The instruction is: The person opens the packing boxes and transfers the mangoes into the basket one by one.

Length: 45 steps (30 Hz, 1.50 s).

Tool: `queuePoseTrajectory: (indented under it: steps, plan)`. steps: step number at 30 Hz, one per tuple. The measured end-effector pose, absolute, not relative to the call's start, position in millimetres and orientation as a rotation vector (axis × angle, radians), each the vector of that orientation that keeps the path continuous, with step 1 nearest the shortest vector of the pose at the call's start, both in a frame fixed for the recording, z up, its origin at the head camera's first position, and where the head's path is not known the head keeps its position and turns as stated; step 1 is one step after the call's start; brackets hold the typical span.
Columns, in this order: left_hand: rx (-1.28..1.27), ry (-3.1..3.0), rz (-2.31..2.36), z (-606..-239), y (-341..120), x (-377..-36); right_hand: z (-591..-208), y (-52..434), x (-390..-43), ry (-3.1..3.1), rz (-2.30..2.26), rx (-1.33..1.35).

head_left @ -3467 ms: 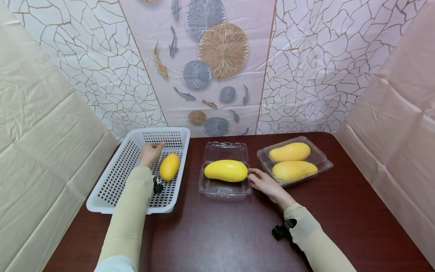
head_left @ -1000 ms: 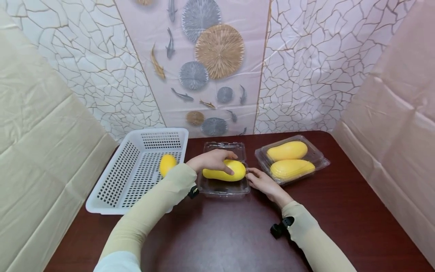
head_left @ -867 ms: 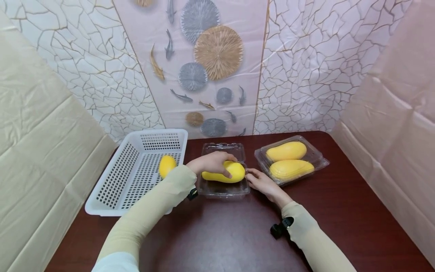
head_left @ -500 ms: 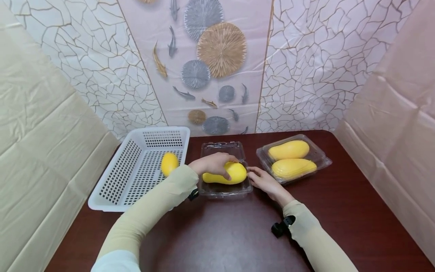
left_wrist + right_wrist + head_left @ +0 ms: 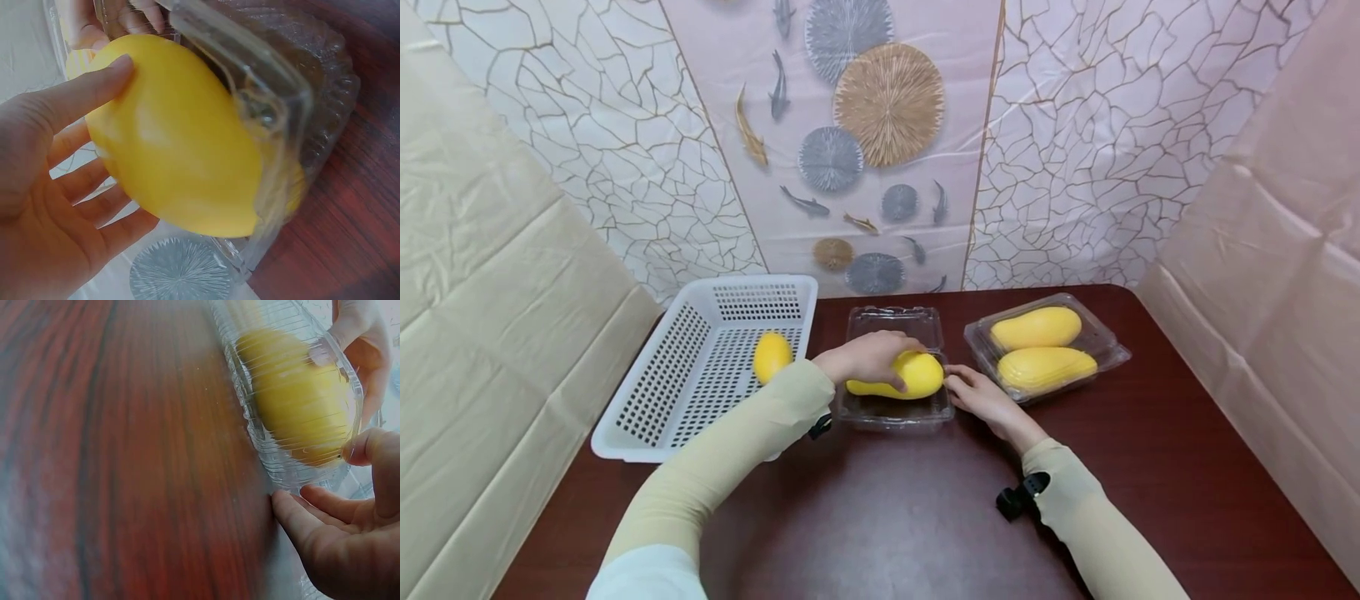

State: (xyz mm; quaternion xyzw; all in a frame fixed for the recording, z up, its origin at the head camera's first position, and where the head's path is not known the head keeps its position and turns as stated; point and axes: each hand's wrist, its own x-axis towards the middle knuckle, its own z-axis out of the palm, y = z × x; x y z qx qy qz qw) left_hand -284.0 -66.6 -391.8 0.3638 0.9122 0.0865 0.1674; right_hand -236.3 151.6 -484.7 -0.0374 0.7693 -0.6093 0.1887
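A large yellow mango lies across an open clear plastic clamshell, whose lid is folded back toward the wall. My left hand reaches over the mango from the left and grips it; in the left wrist view the thumb presses one side and the fingers curl round the other. At the clamshell's right edge, my right hand pinches the rim between thumb and fingers, as the right wrist view shows. The mango's left middle is partly covered by my left hand.
A white perforated basket stands at the left, holding a smaller yellow mango partly behind my left sleeve. Right of the clamshell is a closed clear container with two mangoes. The dark red table meets a patterned backdrop.
Since the oldest frame, my left hand has left the basket, moved right and taken hold of the mango in the clamshell. My right hand stays at the rim; the last half second is nearly still.
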Motion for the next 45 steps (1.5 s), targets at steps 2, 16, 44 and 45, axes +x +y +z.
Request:
queuePoseTrajectory:
  steps: [2,16,44,45]
  plan:
    - [1.047,2.605,0.246,-391,-67,-285,-485,152,-237,2.173,-1.711,-0.097]
    - [1.107,2.621,0.277,-369,-66,-290,-486,153,-237,2.154,-1.725,-0.103]
    - [1.091,2.781,0.265,-294,-95,-309,-488,153,-235,2.091,-1.825,-0.138]
    - [1.094,2.796,0.275,-290,-99,-310,-488,154,-235,2.092,-1.826,-0.142]
